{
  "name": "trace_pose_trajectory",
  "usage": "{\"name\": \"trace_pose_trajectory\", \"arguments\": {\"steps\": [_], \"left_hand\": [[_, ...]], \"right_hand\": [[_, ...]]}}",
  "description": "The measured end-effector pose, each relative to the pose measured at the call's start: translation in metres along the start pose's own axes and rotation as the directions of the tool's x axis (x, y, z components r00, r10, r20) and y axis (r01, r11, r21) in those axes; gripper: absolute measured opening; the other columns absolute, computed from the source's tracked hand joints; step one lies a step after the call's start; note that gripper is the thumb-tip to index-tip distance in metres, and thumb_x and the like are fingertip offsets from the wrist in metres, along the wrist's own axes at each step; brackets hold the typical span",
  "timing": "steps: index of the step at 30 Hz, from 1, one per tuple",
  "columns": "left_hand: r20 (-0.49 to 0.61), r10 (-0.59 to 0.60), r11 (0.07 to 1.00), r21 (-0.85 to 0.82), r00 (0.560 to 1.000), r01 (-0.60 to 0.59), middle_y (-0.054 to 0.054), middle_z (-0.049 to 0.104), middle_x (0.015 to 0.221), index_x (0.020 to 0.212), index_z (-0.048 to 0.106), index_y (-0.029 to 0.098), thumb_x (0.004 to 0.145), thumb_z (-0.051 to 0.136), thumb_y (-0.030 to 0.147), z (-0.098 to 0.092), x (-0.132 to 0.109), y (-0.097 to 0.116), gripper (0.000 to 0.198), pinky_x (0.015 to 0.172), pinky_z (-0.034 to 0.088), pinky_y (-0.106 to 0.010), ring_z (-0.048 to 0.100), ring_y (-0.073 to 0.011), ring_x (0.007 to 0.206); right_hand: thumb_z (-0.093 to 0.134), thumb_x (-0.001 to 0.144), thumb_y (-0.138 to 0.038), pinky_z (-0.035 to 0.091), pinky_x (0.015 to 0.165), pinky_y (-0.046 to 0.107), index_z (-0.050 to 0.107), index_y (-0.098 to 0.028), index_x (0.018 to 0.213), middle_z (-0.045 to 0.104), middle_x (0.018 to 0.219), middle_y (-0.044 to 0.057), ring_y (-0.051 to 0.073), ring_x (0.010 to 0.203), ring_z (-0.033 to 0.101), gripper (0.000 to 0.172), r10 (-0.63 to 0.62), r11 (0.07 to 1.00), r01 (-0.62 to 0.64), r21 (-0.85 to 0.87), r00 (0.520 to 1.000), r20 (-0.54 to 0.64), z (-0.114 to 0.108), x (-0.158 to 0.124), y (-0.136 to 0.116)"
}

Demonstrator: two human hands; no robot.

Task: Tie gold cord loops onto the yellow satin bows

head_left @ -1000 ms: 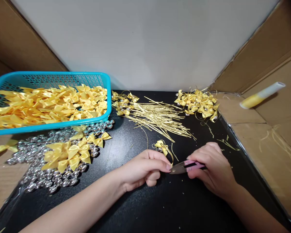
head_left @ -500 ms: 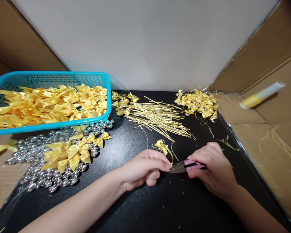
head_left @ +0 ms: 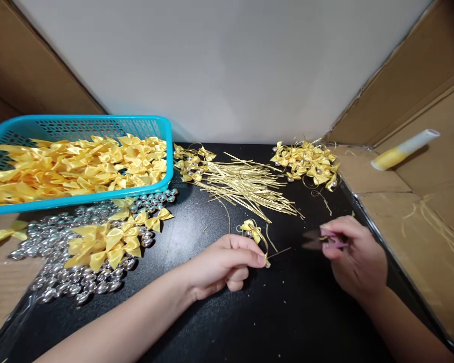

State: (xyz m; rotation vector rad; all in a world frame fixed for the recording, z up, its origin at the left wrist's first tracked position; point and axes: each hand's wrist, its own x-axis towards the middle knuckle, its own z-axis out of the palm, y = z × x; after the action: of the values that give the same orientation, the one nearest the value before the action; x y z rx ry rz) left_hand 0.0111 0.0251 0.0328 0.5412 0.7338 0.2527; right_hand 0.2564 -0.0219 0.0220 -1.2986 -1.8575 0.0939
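Observation:
My left hand [head_left: 230, 262] is closed, with thumb and index finger pinching a gold cord [head_left: 266, 244]. The cord arches up to a yellow ribbon bow [head_left: 251, 230] with a shiny silver piece on it, just beyond the fingers. A thin straight end sticks out to the right of the fingertips. To the right, my right hand [head_left: 355, 254] is closed around small pink-handled thread snips [head_left: 333, 242]. The blades are blurred, point left, and are apart from the cord.
A blue basket [head_left: 170, 151] full of yellow bows stands at the left. In front lie silver beads [head_left: 81, 287] with several bows on top. Gold cords [head_left: 249, 186] lie in the middle. A pile of beaded bows [head_left: 314, 164] is at the back right, near cardboard [head_left: 397, 212].
My right hand has drawn back to the right with the snips, away from the cord at my left fingertips. My left hand stays almost in place, still pinching the cord.

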Motion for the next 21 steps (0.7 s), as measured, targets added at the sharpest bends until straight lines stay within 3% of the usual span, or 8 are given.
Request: {"name": "trace_pose_trajectory", "arguments": {"steps": [3,8,11,14,21], "left_hand": [[-0.004,0.046,0.998,0.033,0.999,-0.046,0.012,0.033,0.035,0.057,0.063,0.016,0.063,0.074,0.021,0.001,-0.001,-0.003,0.014,0.035,0.017,-0.019,0.018,-0.0021,0.032],[-0.033,0.112,0.990,0.090,0.993,-0.108,0.011,0.038,0.038,0.058,0.064,0.016,0.064,0.074,0.022,0.003,-0.001,-0.006,0.014,0.035,0.020,-0.019,0.021,-0.0029,0.033],[-0.038,0.108,0.990,0.089,0.993,-0.105,0.011,0.036,0.037,0.057,0.063,0.016,0.064,0.073,0.022,0.004,-0.002,-0.005,0.014,0.035,0.019,-0.019,0.021,-0.0031,0.033],[-0.032,0.085,0.993,0.090,0.996,-0.082,0.011,0.036,0.036,0.055,0.062,0.017,0.063,0.072,0.022,0.004,-0.002,-0.004,0.014,0.035,0.019,-0.019,0.023,-0.0032,0.032],[-0.026,0.040,0.988,0.148,0.999,-0.036,0.010,0.041,0.036,0.056,0.063,0.016,0.061,0.072,0.022,0.005,-0.001,-0.001,0.012,0.035,0.020,-0.019,0.027,-0.0036,0.032]], "right_hand": [[0.054,0.094,-0.038,0.053,0.063,0.031,0.059,-0.021,0.106,0.067,0.088,0.006,0.019,0.074,0.065,0.021,0.153,0.984,-0.150,-0.096,0.988,0.025,0.007,0.000,0.009],[0.055,0.093,-0.029,0.055,0.060,0.027,0.061,-0.021,0.101,0.067,0.083,0.005,0.017,0.069,0.065,0.013,0.173,0.984,-0.168,-0.060,0.979,0.106,0.013,0.005,0.004],[0.059,0.090,-0.033,0.051,0.053,0.026,0.063,-0.020,0.095,0.066,0.072,0.002,0.014,0.057,0.061,0.015,0.001,1.000,-0.005,0.029,0.992,0.125,0.006,0.009,-0.006],[0.063,0.087,-0.044,0.044,0.050,0.027,0.062,-0.021,0.093,0.064,0.061,0.000,0.013,0.050,0.055,0.024,-0.201,0.974,0.186,0.128,0.972,0.118,-0.002,0.012,-0.017],[0.057,0.091,-0.047,0.037,0.051,0.027,0.059,-0.020,0.104,0.062,0.056,-0.003,0.012,0.047,0.053,0.030,-0.319,0.947,0.306,0.094,0.933,0.168,0.002,0.010,-0.030]]}}
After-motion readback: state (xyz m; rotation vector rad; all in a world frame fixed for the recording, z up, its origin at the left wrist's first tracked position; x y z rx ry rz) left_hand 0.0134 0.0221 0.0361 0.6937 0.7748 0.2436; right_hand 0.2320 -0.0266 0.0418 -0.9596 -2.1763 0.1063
